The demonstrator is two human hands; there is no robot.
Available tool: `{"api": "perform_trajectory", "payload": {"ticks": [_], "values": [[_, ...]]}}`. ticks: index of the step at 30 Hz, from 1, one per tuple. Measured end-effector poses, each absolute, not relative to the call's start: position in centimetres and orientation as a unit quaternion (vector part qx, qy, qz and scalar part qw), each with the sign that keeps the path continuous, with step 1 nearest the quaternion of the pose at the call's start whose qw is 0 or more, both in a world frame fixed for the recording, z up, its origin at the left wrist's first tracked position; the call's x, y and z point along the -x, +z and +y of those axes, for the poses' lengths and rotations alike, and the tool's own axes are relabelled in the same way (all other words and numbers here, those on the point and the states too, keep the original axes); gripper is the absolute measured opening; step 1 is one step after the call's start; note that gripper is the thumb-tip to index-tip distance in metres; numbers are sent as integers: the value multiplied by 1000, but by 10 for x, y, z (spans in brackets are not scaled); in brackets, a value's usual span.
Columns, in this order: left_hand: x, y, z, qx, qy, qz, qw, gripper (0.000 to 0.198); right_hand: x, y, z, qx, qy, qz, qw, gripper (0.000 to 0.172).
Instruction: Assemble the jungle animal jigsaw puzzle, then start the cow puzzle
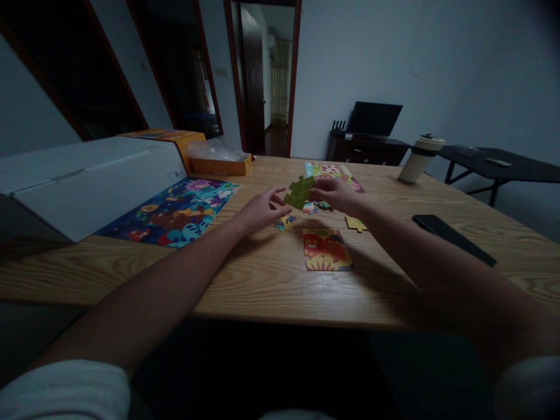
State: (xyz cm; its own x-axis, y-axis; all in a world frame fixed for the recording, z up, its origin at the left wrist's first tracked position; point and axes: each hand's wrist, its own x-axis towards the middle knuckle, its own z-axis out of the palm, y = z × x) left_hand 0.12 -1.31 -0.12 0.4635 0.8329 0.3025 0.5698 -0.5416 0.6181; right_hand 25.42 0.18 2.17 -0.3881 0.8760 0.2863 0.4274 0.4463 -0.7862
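Observation:
Above the table, my right hand (336, 193) pinches an olive-green jigsaw puzzle piece (299, 193) by its right side. My left hand (265, 210) is at the piece's left edge with fingers apart; whether a fingertip touches it I cannot tell. Joined red and yellow puzzle pieces (326, 251) with an animal picture lie flat nearer to me. Loose pieces lie beneath the hands, among them a small colourful piece (285, 223) and a yellow piece (356, 224) by my right wrist. Others are partly hidden behind the held piece.
A dark blue picture sheet (175, 211) lies left, beside a long white box (87, 181). An orange box (223, 165) with clear plastic stands behind. A pink picture sheet (335, 171) lies at the back. To the right are a black phone-like slab (452, 238) and a cream tumbler (420, 159).

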Motion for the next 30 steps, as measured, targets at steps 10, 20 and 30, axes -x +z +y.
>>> {"api": "perform_trajectory", "payload": {"ticks": [10, 20, 30], "values": [[8, 11, -20, -877, 375, 300, -18, 18, -256, 19, -28, 415, 423, -662, 460, 30], [6, 12, -23, -871, 400, 277, -62, 13, -272, 19, -63, 498, 384, -648, 431, 24], [22, 5, 1, -876, 242, 416, -26, 22, -346, 1, -20, 611, 251, -610, 438, 27]]}}
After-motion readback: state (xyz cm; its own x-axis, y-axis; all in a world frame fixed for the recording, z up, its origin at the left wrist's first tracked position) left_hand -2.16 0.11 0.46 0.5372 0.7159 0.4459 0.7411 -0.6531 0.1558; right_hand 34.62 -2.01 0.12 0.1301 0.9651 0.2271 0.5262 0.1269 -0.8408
